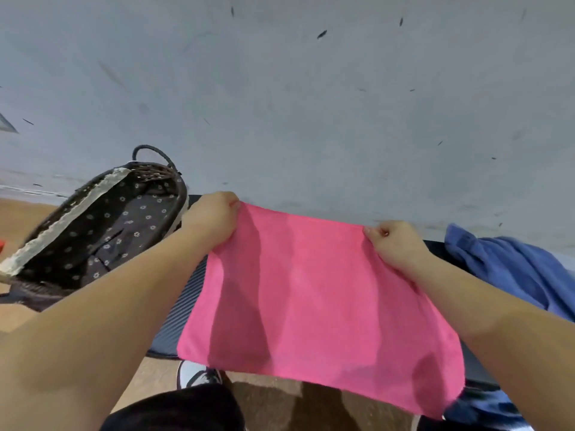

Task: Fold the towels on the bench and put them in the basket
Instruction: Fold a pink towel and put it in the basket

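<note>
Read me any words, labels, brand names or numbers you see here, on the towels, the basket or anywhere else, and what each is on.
No readable text anywhere in this view.
The pink towel is plain, no label showing.
The blue towel is plain, no tag showing.
The basket lining bears a small flower print, no letters.
The wall bears dark scuffs, not writing.
The shoe is too blurred to show any logo.

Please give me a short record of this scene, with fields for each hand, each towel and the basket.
left hand: pinches the upper left corner of the pink towel
right hand: pinches its upper right corner
pink towel: spread out, hanging from both hands
blue towel: crumpled on the bench, to the right
basket: left of the bench, dark flowered lining, no towel visible inside
</note>
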Action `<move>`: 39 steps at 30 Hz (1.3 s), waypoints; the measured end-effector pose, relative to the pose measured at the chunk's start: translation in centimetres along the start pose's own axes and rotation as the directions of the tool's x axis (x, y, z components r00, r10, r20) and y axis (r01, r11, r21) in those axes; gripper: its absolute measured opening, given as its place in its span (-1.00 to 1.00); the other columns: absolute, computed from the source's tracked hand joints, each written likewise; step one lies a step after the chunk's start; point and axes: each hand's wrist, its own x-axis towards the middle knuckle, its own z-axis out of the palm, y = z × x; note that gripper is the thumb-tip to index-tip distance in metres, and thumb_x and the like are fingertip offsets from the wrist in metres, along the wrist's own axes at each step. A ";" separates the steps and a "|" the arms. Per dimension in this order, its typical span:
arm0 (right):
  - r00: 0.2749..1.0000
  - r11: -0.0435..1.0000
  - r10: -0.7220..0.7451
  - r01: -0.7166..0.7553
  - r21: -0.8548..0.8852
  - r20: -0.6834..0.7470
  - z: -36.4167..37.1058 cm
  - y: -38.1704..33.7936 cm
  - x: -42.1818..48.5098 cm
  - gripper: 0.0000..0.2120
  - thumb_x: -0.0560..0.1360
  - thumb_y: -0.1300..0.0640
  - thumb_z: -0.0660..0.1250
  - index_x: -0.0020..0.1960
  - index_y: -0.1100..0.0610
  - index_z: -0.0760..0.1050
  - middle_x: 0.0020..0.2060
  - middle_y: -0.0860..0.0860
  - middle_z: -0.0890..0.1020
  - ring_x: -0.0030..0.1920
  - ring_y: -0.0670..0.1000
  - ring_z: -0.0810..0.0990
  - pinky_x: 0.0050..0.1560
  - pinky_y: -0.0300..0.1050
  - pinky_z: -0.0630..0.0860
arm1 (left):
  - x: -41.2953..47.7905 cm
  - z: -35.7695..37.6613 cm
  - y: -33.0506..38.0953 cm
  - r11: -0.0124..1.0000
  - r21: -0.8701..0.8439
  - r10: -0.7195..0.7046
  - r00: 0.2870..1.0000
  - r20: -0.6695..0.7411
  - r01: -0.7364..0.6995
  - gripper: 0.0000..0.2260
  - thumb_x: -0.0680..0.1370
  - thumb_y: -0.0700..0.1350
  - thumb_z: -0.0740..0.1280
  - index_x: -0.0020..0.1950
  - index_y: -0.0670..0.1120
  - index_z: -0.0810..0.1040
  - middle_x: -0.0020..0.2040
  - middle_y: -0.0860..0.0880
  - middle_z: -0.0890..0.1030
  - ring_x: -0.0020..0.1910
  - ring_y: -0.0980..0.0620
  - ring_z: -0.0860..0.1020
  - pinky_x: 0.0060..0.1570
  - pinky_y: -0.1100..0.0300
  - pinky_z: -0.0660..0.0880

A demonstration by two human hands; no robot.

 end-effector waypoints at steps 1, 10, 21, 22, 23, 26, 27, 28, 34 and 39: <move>1.000 1.000 0.000 0.000 0.008 -0.017 0.5 0.3 0.4 -0.56 0.61 -0.06 0.31 -0.36 0.15 0.41 -0.45 0.03 0.48 -0.35 0.13 0.47 -0.32 -0.05 0.35 | 0.3 0.5 0.1 0.999 -0.036 -0.027 0.999 -0.029 0.026 -0.78 0.65 -0.02 0.23 0.16 -0.05 0.63 0.14 -0.15 0.66 0.13 -0.23 0.60 0.08 -0.02 0.55; 0.986 0.974 -0.157 0.165 0.155 -0.060 -0.1 -1.2 -5.1 -0.73 0.61 0.17 0.29 0.28 0.16 0.58 0.22 0.06 0.65 0.14 0.04 0.60 0.12 -0.26 0.37 | -6.7 3.9 1.9 0.992 -0.046 0.124 0.981 0.152 -0.119 -0.42 0.58 0.01 0.35 0.57 -0.10 0.32 0.59 -0.23 0.23 0.59 -0.27 0.16 0.55 -0.05 0.17; 0.913 0.897 0.067 0.122 -0.425 0.402 4.7 1.6 -13.9 -0.15 0.45 -0.59 -0.14 0.57 -0.29 -0.43 0.55 0.03 -0.51 0.52 0.21 -0.56 0.53 0.32 -0.38 | -12.9 8.9 -1.1 0.973 0.209 0.026 0.952 0.303 -0.093 -0.31 0.54 0.49 -0.16 0.61 0.31 -0.28 0.63 0.02 -0.39 0.58 -0.23 -0.41 0.46 -0.42 -0.36; 0.925 0.888 0.049 0.132 -0.440 0.376 5.3 1.6 -13.8 -0.16 0.44 -0.59 -0.20 0.55 -0.29 -0.46 0.53 0.03 -0.53 0.51 0.20 -0.57 0.52 0.33 -0.40 | -13.1 8.9 -1.6 0.972 0.213 0.037 0.960 0.278 -0.099 -0.31 0.53 0.49 -0.18 0.60 0.32 -0.28 0.63 0.03 -0.38 0.59 -0.22 -0.41 0.47 -0.41 -0.35; 0.933 0.878 0.030 0.146 -0.455 0.357 5.7 1.5 -13.6 -0.18 0.44 -0.58 -0.24 0.55 -0.29 -0.47 0.53 0.04 -0.54 0.51 0.21 -0.58 0.51 0.33 -0.41 | -13.3 8.9 -2.0 0.971 0.218 0.043 0.967 0.253 -0.100 -0.31 0.53 0.50 -0.19 0.60 0.33 -0.28 0.63 0.04 -0.37 0.59 -0.21 -0.40 0.47 -0.41 -0.34; 0.931 0.857 -0.025 0.207 -0.472 0.363 6.3 0.7 -12.9 -0.18 0.44 -0.58 -0.26 0.56 -0.28 -0.46 0.54 0.04 -0.51 0.52 0.20 -0.56 0.51 0.33 -0.43 | -13.6 8.7 -3.0 0.969 0.232 0.036 0.979 0.203 -0.084 -0.32 0.54 0.49 -0.21 0.61 0.30 -0.28 0.65 0.02 -0.33 0.60 -0.22 -0.36 0.49 -0.40 -0.31; 0.926 0.856 -0.048 0.232 -0.463 0.374 6.2 0.5 -12.7 -0.17 0.44 -0.59 -0.25 0.56 -0.29 -0.44 0.55 0.04 -0.50 0.52 0.19 -0.55 0.51 0.32 -0.44 | -13.7 8.6 -3.2 0.967 0.241 0.031 0.981 0.193 -0.078 -0.32 0.54 0.48 -0.22 0.61 0.30 -0.28 0.65 0.01 -0.33 0.61 -0.22 -0.35 0.50 -0.40 -0.30; 0.918 0.861 -0.073 0.255 -0.441 0.389 6.1 0.4 -12.4 -0.16 0.43 -0.60 -0.21 0.58 -0.30 -0.40 0.56 0.01 -0.47 0.53 0.17 -0.55 0.50 0.30 -0.45 | -13.8 8.5 -3.3 0.967 0.246 0.024 0.982 0.188 -0.071 -0.32 0.55 0.48 -0.23 0.61 0.29 -0.28 0.65 0.00 -0.32 0.61 -0.22 -0.34 0.50 -0.40 -0.29; 0.880 0.968 -0.252 0.226 0.112 0.402 0.0 1.5 -12.4 -0.50 0.59 -0.26 0.27 0.47 -0.13 0.45 0.56 -0.07 0.34 0.60 0.03 0.19 0.62 0.10 0.05 | -13.6 7.9 -1.4 0.959 0.269 0.045 0.983 0.180 -0.093 -0.37 0.63 0.36 -0.18 0.66 0.19 -0.19 0.67 -0.06 -0.26 0.63 -0.23 -0.28 0.52 -0.39 -0.22; 0.986 0.992 -0.073 0.055 0.117 0.150 -7.0 6.7 -11.4 -0.80 0.59 -0.01 0.33 -0.05 0.08 0.64 -0.11 -0.04 0.69 -0.07 0.03 0.64 0.05 -0.04 0.56 | -12.9 9.2 5.7 0.937 0.187 0.275 0.953 0.128 -0.295 -0.31 0.58 0.36 -0.17 0.67 0.11 -0.07 0.68 -0.08 -0.21 0.64 -0.19 -0.24 0.55 -0.26 -0.22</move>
